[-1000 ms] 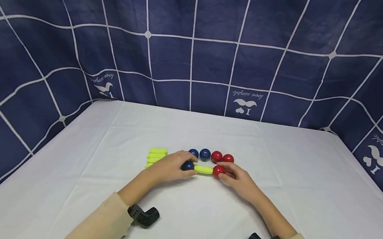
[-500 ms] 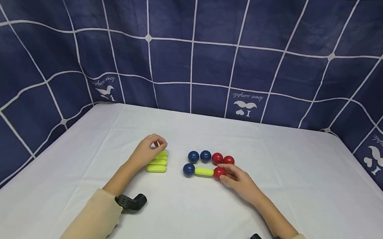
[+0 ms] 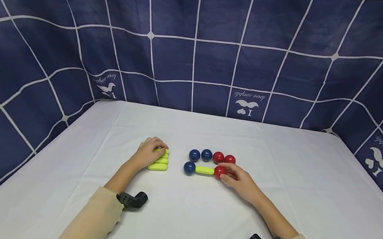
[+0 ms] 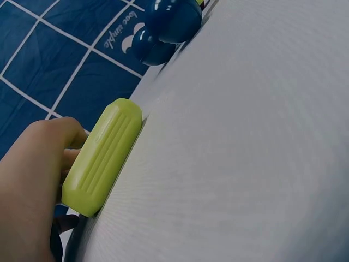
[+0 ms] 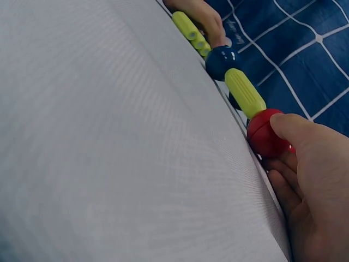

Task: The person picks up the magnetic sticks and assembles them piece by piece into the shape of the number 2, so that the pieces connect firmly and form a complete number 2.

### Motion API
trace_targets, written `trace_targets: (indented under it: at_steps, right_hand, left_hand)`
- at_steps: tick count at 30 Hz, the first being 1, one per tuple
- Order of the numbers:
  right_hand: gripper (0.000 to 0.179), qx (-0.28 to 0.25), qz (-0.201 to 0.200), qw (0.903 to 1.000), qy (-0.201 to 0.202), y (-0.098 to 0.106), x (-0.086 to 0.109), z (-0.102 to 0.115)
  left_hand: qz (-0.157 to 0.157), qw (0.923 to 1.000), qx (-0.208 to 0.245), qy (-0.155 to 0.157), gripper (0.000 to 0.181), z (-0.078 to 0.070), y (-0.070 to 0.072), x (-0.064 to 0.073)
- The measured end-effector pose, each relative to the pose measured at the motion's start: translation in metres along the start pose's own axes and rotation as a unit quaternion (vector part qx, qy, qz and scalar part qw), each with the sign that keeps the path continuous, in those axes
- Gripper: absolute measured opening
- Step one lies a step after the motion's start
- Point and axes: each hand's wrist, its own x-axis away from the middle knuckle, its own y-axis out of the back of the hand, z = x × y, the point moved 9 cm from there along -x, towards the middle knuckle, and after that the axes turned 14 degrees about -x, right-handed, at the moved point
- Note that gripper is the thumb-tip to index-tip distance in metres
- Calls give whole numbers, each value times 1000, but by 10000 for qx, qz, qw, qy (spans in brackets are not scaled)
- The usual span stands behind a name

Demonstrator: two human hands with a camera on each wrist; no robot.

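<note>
In the head view, my left hand (image 3: 148, 153) reaches over the far end of a row of yellow-green sticks (image 3: 157, 167), thumb and fingers about the farthest one. The left wrist view shows the nearest ribbed stick (image 4: 103, 158) large, with the fingers partly hidden behind it. My right hand (image 3: 242, 183) pinches a red ball (image 3: 219, 172), thumb on top in the right wrist view. That ball is one end of a dumbbell shape: a yellow-green stick (image 3: 204, 170) joins it to a dark blue ball (image 3: 189, 168).
Just behind the dumbbell, two blue balls (image 3: 206, 155) and two red balls (image 3: 218, 157) lie in a line. A white cloth (image 3: 174, 219) covers the table. Dark blue curtains (image 3: 213, 59) with white grid lines stand at the back and sides.
My left hand let go of the dumbbell's blue ball, moved left to the sticks and lowered onto the far one. My right hand stays on the red ball.
</note>
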Motion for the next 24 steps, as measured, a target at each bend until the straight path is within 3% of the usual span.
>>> trace_targets:
  at_steps: [11,17,24]
  right_hand:
    - [41,73,-71,9999,-37,0,-1,1]
    - [40,75,-44,9999,-66,-1,-1,2]
    - [40,70,-51,10000,-49,-1,-1,1]
  left_hand:
    - [101,9999,112,-52,25,3,3,-4]
    - [119,9990,409,145,23,8,2,-5]
    - [-169,9955,864,343,30,12,4,-5]
